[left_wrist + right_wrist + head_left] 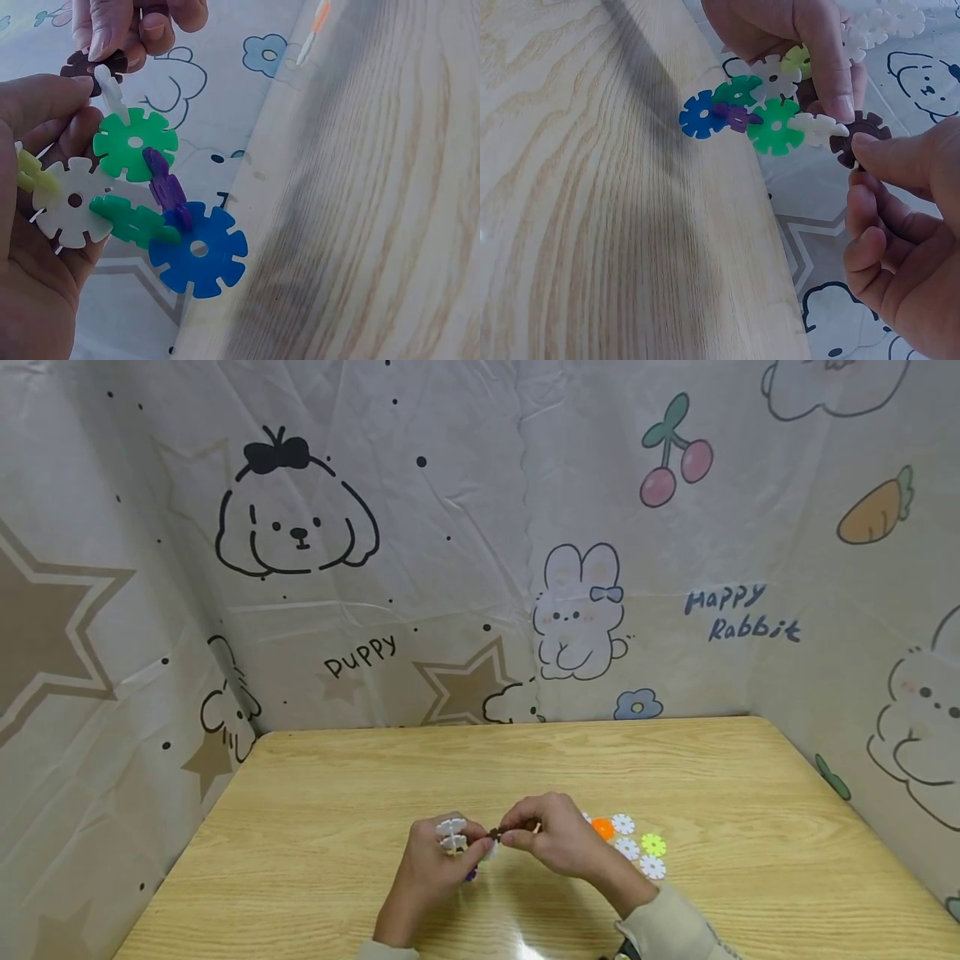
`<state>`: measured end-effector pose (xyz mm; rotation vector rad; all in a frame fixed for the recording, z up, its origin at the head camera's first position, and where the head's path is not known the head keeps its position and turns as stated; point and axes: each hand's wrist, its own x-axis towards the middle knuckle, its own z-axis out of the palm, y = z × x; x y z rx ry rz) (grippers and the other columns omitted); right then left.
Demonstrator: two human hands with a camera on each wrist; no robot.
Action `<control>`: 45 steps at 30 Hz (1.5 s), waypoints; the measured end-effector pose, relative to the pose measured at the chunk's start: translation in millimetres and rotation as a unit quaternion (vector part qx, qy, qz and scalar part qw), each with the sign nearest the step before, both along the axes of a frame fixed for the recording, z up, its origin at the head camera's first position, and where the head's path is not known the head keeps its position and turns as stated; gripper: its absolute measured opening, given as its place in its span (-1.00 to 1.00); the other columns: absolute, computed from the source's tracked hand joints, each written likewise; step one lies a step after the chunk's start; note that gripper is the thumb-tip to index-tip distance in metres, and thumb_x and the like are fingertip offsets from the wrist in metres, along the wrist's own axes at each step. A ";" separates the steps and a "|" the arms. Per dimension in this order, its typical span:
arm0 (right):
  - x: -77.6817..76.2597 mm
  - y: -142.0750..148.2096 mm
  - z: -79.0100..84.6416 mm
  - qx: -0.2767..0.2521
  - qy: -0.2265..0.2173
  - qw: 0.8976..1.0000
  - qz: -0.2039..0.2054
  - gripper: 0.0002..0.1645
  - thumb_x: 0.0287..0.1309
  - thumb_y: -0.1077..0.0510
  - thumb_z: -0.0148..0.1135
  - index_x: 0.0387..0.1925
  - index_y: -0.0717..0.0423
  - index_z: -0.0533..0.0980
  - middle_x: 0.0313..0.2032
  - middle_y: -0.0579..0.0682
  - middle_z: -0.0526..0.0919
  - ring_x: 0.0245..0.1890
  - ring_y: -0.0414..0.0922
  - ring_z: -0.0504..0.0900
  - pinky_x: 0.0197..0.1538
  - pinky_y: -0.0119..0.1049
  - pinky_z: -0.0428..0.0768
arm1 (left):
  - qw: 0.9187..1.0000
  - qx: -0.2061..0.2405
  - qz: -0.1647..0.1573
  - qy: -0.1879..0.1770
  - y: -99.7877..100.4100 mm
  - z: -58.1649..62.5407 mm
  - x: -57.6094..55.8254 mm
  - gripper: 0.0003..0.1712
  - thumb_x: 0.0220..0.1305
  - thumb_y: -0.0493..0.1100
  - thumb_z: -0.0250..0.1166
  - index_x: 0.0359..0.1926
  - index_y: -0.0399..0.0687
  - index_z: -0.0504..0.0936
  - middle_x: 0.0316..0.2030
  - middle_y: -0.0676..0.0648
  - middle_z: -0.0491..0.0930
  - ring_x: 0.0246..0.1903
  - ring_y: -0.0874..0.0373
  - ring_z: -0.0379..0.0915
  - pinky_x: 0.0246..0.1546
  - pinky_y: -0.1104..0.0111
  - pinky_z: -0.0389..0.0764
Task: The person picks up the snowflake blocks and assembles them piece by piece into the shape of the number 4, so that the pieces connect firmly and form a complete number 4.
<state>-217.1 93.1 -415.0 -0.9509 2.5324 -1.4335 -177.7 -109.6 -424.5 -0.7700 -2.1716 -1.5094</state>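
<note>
A chain of notched plastic snowflake discs hangs together at my left hand point(438, 864). Its blue disc point(199, 251), green disc point(135, 146), purple disc point(169, 189) and white disc point(73, 201) interlock at angles in the left wrist view. Left thumb and fingers grip the chain near its brown disc point(875, 129). Thumb and forefinger of my right hand point(558, 839) pinch that brown disc from the other side. A white disc point(817, 127) links brown to green. More white discs point(452, 828) stick up behind the left hand; the palm side hides part of the chain.
Right of the hands, loose discs lie on the wooden table point(337, 793): an orange disc point(603, 829), a yellow-green disc point(653, 845) and several white discs point(652, 867). A cartoon-printed cloth point(465, 527) rises behind the table's back edge and along both sides.
</note>
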 end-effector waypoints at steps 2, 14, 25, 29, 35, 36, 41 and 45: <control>-0.3 1.2 0.0 0.006 0.002 1.000 -0.001 -0.94 0.23 0.23 0.37 -0.33 0.04 0.72 -0.42 -0.23 0.68 -0.47 -0.25 0.56 -0.43 -0.35 0.54 | 1.000 -0.001 0.004 0.001 0.0 0.3 0.4 -0.84 -0.02 -0.58 0.43 -0.48 -0.30 0.70 -0.54 -0.09 0.66 -0.60 0.29 0.51 -0.53 0.37 0.59; -4.5 24.6 -0.6 0.063 -0.008 0.996 -0.059 -0.80 0.24 0.15 0.37 -0.18 0.21 0.66 -0.38 -0.15 0.64 -0.36 -0.18 0.59 -0.31 -0.30 0.58 | 0.999 -0.004 0.023 0.025 0.0 -12.2 -5.7 -0.81 -0.05 -0.56 0.45 -0.49 -0.24 0.72 -0.52 -0.03 0.68 -0.56 0.26 0.51 -0.54 0.24 0.60; -13.3 45.0 -9.1 0.120 0.011 0.985 -0.121 -0.78 0.18 0.23 0.38 -0.18 0.31 0.65 -0.41 -0.13 0.62 -0.39 -0.19 0.55 -0.36 -0.30 0.54 | 1.000 0.010 0.004 0.015 -2.0 -12.5 -5.2 -0.81 0.00 -0.56 0.44 -0.46 -0.24 0.70 -0.53 -0.06 0.66 -0.68 0.24 0.51 -0.57 0.47 0.56; -15.7 52.0 -10.2 0.132 -0.001 0.978 -0.160 -0.79 0.17 0.24 0.38 -0.18 0.30 0.66 -0.42 -0.12 0.61 -0.41 -0.19 0.53 -0.35 -0.26 0.54 | 0.999 0.016 -0.010 0.036 -3.1 -10.8 -5.1 -0.81 -0.01 -0.59 0.42 -0.46 -0.28 0.69 -0.52 -0.11 0.67 -0.64 0.21 0.53 -0.57 0.46 0.57; -20.2 61.9 -14.4 0.155 -0.008 0.968 -0.198 -0.81 0.15 0.23 0.39 -0.22 0.28 0.67 -0.41 -0.08 0.62 -0.38 -0.16 0.53 -0.31 -0.21 0.55 | 0.999 0.010 -0.005 0.031 -6.9 -33.0 -18.0 -0.80 0.00 -0.53 0.45 -0.44 -0.19 0.71 -0.50 -0.03 0.68 -0.59 0.27 0.54 -0.55 0.46 0.58; -21.2 63.6 -15.1 0.158 -0.008 0.967 -0.202 -0.81 0.14 0.23 0.39 -0.23 0.28 0.67 -0.41 -0.07 0.62 -0.38 -0.15 0.54 -0.30 -0.20 0.56 | 1.000 0.009 -0.004 0.030 -7.6 -34.8 -18.9 -0.80 0.01 -0.51 0.46 -0.44 -0.16 0.72 -0.49 -0.01 0.68 -0.58 0.28 0.54 -0.54 0.46 0.58; -27.2 72.4 -20.8 0.174 -0.012 0.962 -0.210 -0.75 0.10 0.21 0.40 -0.22 0.32 0.66 -0.39 -0.03 0.63 -0.36 -0.13 0.56 -0.26 -0.14 0.59 | 1.000 0.012 -0.012 0.019 -9.3 -36.8 -19.8 -0.81 0.07 -0.44 0.46 -0.42 -0.06 0.73 -0.47 0.07 0.69 -0.57 0.31 0.54 -0.54 0.43 0.59; -30.6 76.9 -25.1 0.187 -0.019 0.958 -0.217 -0.72 0.06 0.21 0.41 -0.22 0.33 0.65 -0.41 -0.03 0.62 -0.37 -0.13 0.55 -0.25 -0.13 0.59 | 1.000 0.012 -0.012 0.011 -9.4 -36.7 -19.3 -0.79 0.09 -0.42 0.46 -0.42 0.00 0.73 -0.46 0.13 0.68 -0.58 0.33 0.53 -0.53 0.41 0.59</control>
